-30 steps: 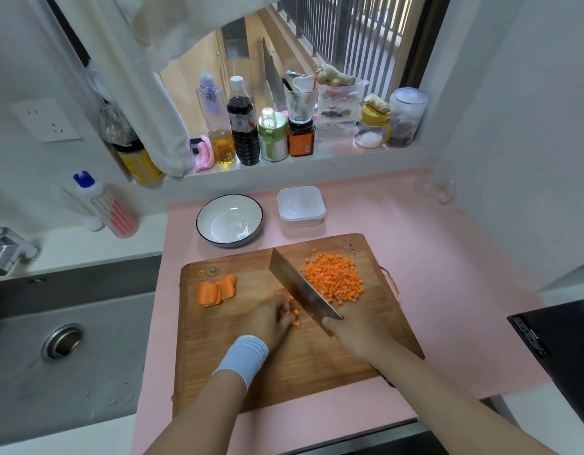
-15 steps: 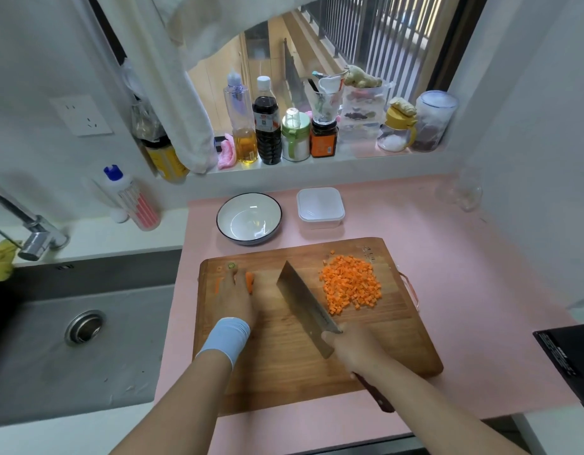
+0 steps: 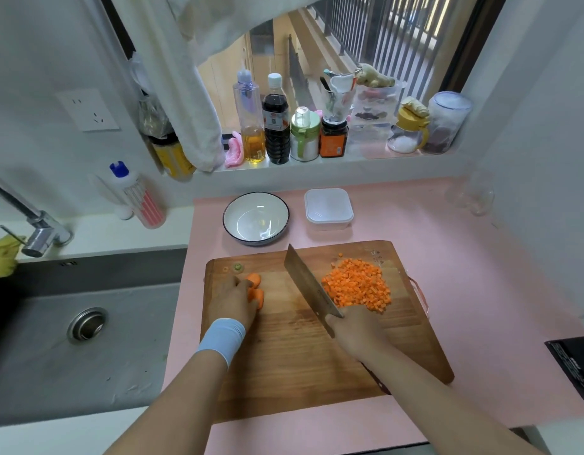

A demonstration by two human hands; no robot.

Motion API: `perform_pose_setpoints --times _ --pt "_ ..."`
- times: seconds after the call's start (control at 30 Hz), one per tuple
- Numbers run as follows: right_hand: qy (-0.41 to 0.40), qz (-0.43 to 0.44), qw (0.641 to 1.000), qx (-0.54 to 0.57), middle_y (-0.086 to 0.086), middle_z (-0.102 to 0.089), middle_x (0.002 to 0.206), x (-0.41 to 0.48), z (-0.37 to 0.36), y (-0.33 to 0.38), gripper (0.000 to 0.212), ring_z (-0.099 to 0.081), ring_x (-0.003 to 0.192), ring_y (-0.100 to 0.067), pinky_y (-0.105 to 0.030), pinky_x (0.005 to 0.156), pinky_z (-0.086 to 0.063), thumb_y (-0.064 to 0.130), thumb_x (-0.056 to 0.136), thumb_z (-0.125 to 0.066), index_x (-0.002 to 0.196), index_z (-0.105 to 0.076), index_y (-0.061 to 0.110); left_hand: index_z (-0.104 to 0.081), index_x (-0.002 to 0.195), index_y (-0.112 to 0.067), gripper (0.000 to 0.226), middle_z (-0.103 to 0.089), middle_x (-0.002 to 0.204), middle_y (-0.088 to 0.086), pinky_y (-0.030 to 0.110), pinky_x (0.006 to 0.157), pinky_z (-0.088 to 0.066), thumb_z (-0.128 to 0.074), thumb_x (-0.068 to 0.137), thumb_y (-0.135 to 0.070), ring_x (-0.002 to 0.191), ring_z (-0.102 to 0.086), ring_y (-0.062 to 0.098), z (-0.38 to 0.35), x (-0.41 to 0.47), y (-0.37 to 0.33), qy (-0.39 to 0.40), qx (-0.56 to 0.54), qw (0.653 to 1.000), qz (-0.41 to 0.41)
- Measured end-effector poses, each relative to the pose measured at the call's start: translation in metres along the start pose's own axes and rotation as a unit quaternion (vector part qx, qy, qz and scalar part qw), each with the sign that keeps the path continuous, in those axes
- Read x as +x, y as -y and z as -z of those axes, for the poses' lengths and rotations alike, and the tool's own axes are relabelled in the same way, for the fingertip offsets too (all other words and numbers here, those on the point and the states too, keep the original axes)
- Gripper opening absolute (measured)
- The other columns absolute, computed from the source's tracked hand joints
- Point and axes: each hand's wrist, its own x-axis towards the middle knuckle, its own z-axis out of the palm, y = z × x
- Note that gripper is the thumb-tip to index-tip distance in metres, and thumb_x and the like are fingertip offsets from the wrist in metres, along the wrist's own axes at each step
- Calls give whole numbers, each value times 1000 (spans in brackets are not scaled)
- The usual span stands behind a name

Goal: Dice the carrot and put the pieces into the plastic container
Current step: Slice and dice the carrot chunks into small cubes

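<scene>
Fingers [image 3: 241, 284] of the left hand [image 3: 233, 302] curl down over a few carrot slices [image 3: 256, 292] near the far left corner of the cutting board [image 3: 317, 362] and hold them in place. The right hand [image 3: 356, 330] is wrapped round the handle of the cleaver [image 3: 308, 284]. Its blade points away toward the bowl [image 3: 256, 218] and stands between the slices and the heap. I cannot tell whether its edge touches the board.

The chief risk, as I judge it, is to the left fingertips. The slices are small, rounded and overlapped, so they may slide or roll under the blade. The holding hand also has little carrot to keep between itself and the edge. A second risk is spillage: the diced carrot [image 3: 356, 287] lies close to the right side of the board, and a careless scoop could scatter cubes onto the pink table [image 3: 481, 274].

The dice are bright orange, small and fairly even, and lie in a loose mound. The uncut slices are thicker, with curved outlines. The plastic container [image 3: 328, 208] sits beyond the board beside the bowl. It holds no carrot that I can see and looks lidded.
</scene>
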Motion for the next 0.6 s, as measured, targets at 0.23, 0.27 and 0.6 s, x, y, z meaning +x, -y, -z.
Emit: perform_pose_setpoints --times 0.23,0.27,0.6 --pt "22 3 999 -25 -5 -71 76 2 -14 14 27 -66 72 -24 -27 56 -41 35 101 -55 91 -75 19 -56 129 -26 37 -48 141 -9 35 93 -45 -54 94 -38 110 -58 23 -17 -15 7 8 108 979 -171" --pt "21 2 999 -25 -4 -70 74 4 -14 13 27 -66 72 -24 -27 56 -40 35 101 -55 90 -75 20 -58 127 -25 35 -50 139 -8 35 92 -46 -55 94 -35 109 -58 23 -18 -16 4 14 101 978 -181" --pt "6 -8 1000 -17 -8 -72 75 9 -8 4 33 -68 71 -27 -31 59 -47 34 100 -55 79 -73 16 -52 126 -23 37 -49 131 3 32 84 -46 -45 97 -46 115 -47 22 -30 -28 -15 -35 120 989 -77"
